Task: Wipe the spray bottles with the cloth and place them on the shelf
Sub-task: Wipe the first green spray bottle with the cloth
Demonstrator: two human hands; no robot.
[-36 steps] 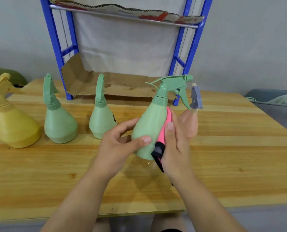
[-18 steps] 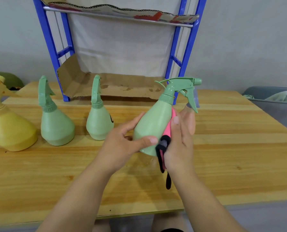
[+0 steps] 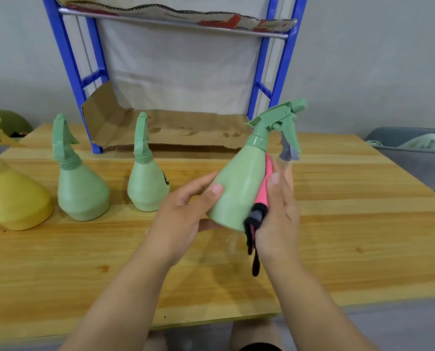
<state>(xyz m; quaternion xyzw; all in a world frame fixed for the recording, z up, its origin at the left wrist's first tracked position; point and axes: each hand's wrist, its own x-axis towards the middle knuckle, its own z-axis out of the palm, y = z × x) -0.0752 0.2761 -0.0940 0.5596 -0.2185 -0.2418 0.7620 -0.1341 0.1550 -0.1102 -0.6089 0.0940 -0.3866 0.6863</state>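
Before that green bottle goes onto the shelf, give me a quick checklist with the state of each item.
1. Held green bottle gripped by the left hand: ok, thumb and fingers wrap its lower body.
2. Cloth against the bottle under the right hand: ok, pressed on its right side.
3. Bottle fully wiped: cannot tell, the far side is hidden.
4. Landing spot on the shelf: ok, the cardboard liner shows bare.
5. Path to the shelf: ok, though the pink bottle stands just behind the right hand.
6. Bottles waiting on the table: ok, upright, apart from each other.
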